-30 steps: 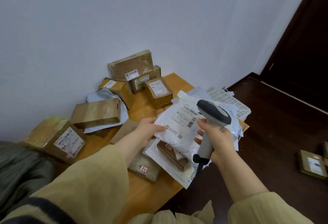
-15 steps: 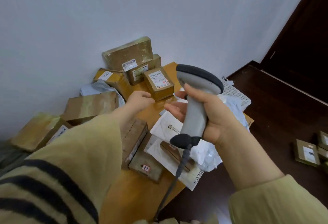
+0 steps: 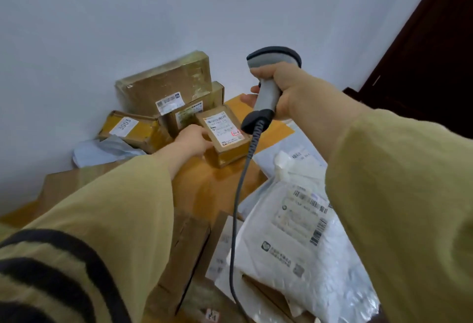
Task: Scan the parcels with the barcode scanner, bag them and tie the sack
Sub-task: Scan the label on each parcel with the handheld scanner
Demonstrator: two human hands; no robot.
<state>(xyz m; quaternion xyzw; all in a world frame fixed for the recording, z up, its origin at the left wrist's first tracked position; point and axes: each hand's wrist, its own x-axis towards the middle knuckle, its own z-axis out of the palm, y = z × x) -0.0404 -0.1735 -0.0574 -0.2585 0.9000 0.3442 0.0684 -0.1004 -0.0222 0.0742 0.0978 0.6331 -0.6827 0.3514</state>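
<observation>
The small labelled box at the back of the counter is now your target. It sits flat, label up, just in front of the stacked cartons by the wall. Your left hand, which a second ago held the white mailer under the scanner, has let it go and reached forward. It now touches the box's near left edge. Motion blur hides the fingers there, so you cannot tell whether they have closed on the box or only rest against it.

Your right hand has lifted the barcode scanner up and forward. Its fingers are clamped around the grip, the head hangs above and to the right of the box, and the cable trails down over the counter.

The mailer lies on the near pile, barcode up, so that scan looks finished and the next parcel's turn has begun. No sack is in view, so bagging and tying appear to be a long way off. You probably need to tilt the box's label toward the scanner head next.
</observation>
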